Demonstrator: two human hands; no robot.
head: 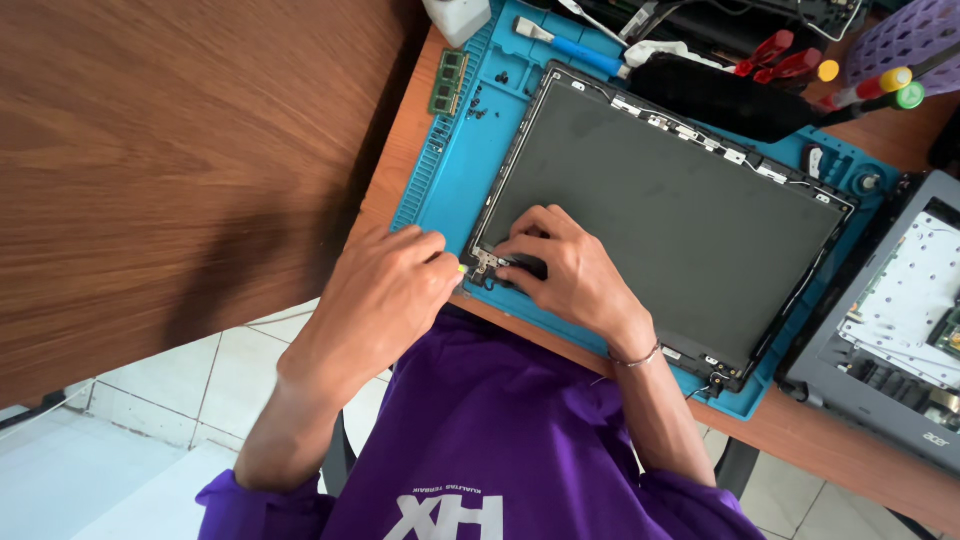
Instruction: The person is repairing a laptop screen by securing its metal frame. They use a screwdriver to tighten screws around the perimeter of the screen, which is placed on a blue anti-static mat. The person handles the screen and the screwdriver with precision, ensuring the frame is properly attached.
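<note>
A laptop screen panel lies flat, dark back up, on a blue work mat on the table, its long side running from the near left to the far right. At its near left corner sits a small metal hinge bracket, and both hands meet there. The right hand rests on the panel with fingers curled down, fingertips pressed around the bracket and the panel's edge; its grip is partly closed, pinning rather than wrapping. The left hand comes in from the left, fingers bunched tight around a thin tool with a yellow tip that points at the bracket; the tool's body is hidden in the fist, so what kind it is cannot be told.

Along the mat's far left edge lie a green memory module and a scatter of small dark screws. Farther off are a blue-handled tool, red-handled pliers, and screwdrivers with coloured caps. To the right sits an opened grey laptop base. The wearer's purple shirt fills the near edge, above pale floor tiles.
</note>
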